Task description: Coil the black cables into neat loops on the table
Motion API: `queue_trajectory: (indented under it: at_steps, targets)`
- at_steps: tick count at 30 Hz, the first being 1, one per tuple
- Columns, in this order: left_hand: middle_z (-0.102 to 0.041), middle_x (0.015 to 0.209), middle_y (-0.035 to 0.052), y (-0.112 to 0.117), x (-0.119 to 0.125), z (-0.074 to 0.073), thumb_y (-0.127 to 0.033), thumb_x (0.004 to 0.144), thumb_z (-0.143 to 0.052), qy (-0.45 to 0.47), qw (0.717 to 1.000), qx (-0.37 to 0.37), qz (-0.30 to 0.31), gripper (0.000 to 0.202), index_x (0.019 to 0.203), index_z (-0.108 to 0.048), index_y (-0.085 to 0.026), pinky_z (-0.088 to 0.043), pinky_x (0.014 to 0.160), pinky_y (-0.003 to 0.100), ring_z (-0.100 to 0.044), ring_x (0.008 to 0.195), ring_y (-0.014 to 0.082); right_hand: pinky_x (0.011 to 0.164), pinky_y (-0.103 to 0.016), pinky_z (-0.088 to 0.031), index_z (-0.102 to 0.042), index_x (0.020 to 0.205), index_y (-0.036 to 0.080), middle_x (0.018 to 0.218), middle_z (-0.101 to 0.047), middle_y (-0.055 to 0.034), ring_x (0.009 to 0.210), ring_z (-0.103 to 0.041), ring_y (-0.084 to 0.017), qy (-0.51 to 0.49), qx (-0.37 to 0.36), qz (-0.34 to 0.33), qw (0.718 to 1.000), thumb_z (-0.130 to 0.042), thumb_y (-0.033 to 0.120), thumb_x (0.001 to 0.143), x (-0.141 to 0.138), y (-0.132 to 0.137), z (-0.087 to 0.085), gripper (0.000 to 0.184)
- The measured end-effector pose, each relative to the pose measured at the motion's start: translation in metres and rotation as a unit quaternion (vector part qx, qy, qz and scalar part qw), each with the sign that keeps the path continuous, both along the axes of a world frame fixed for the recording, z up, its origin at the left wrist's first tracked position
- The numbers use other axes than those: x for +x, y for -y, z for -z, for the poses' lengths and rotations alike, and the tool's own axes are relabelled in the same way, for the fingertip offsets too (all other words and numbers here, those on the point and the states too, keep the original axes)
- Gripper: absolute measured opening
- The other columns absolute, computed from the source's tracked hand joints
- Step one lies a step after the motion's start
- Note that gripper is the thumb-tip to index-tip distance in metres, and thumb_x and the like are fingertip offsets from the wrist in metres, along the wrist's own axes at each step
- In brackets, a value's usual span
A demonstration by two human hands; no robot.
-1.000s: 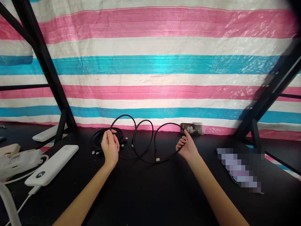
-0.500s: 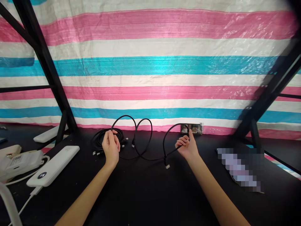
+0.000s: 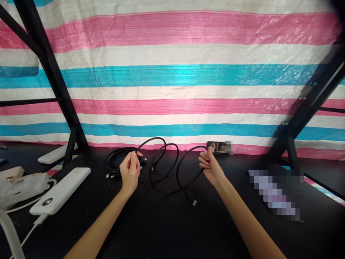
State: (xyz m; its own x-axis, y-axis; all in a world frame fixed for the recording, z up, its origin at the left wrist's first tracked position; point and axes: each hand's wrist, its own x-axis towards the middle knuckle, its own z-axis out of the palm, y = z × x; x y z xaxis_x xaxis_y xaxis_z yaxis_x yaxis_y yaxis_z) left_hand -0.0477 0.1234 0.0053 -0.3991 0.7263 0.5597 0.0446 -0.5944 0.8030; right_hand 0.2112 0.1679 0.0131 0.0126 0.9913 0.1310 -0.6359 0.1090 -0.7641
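A black cable [image 3: 165, 192] with a metal plug end runs in loose loops between my two hands, over the black table. My left hand [image 3: 129, 172] pinches it at the left, where a loop rises from the fingertips. At the right, my right hand [image 3: 211, 166] is closed round another stretch, thumb up. The cable's plug [image 3: 194, 203] hangs or lies between the hands, nearer the right one; I cannot tell if it touches the table. Behind my left hand lies a coil of black cables [image 3: 111, 160] with several plug ends, partly hidden by that hand.
A phone [image 3: 219, 148] leans against the striped sheet [image 3: 172, 104] at the back. At left lie a white power bank [image 3: 63, 189] with a cord and a white adapter [image 3: 25, 189]. A blurred flat object [image 3: 275, 196] lies right. Black frame legs [image 3: 58, 86] stand either side.
My left hand has shifted slightly right and down, and my right hand slightly left. The cable loops have sunk lower, and the plug end has dropped toward the table.
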Motion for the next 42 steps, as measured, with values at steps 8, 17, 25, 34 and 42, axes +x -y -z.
queue_trajectory:
  at_steps: [8, 17, 25, 34, 42]
  targets:
    - [-0.028, 0.045, -0.0085, 0.000, 0.004, 0.002, -0.043, 0.087, -0.046, 0.061, 0.991, -0.023, 0.119, 0.030, 0.078, -0.056, -0.016, -0.017, 0.030, 0.015, -0.026, 0.029, 0.0020, 0.067, -0.023, -0.050, -0.067, 0.083, 0.020, 0.094, -0.065, -0.0050, 0.094, -0.058, -0.018, 0.233, 0.042, 0.060, 0.970, -0.067, 0.053, 0.067, -0.027, 0.010, 0.010, 0.037]
    - [-0.030, 0.044, -0.0109, -0.008, 0.008, 0.004, -0.054, 0.080, -0.050, 0.152, 0.957, -0.155, 0.192, 0.036, 0.085, -0.049, -0.018, -0.020, 0.031, 0.014, -0.032, 0.029, 0.0036, 0.043, -0.017, -0.037, -0.057, 0.070, 0.016, 0.061, -0.055, 0.0022, 0.041, -0.045, -0.004, 0.259, 0.012, -0.045, 0.965, -0.057, 0.053, 0.077, -0.039, 0.017, 0.016, 0.038]
    - [-0.052, 0.049, -0.0061, -0.013, 0.007, 0.010, -0.063, 0.078, -0.040, 0.037, 0.943, -0.278, 0.181, 0.053, 0.108, -0.042, -0.019, -0.026, 0.032, 0.017, -0.048, 0.032, 0.0103, 0.034, -0.014, -0.008, -0.057, 0.094, 0.023, 0.064, -0.047, 0.0071, 0.035, -0.018, 0.002, 0.195, 0.015, -0.019, 0.981, -0.066, 0.046, 0.072, -0.030, 0.013, 0.009, 0.033]
    - [-0.048, 0.040, -0.0068, -0.003, 0.018, 0.017, -0.043, 0.076, -0.058, -0.204, 0.914, -0.248, 0.249, 0.048, 0.115, -0.052, -0.016, -0.036, 0.036, 0.018, -0.049, 0.032, 0.0113, 0.043, -0.023, -0.039, -0.063, 0.103, 0.020, 0.071, -0.057, -0.0008, 0.050, -0.049, -0.010, 0.390, 0.125, 0.073, 0.909, -0.055, 0.043, 0.080, -0.034, 0.014, 0.016, 0.033]
    - [-0.044, 0.031, -0.0068, -0.001, 0.015, 0.007, -0.046, 0.083, -0.049, -0.114, 0.913, -0.247, 0.302, 0.048, 0.117, -0.055, -0.013, -0.028, 0.035, 0.017, -0.044, 0.028, 0.0099, 0.074, -0.037, -0.050, -0.059, 0.105, 0.021, 0.091, -0.065, -0.0069, 0.084, -0.061, -0.022, 0.487, 0.127, 0.160, 0.849, -0.071, 0.039, 0.065, -0.040, 0.017, 0.018, 0.046]
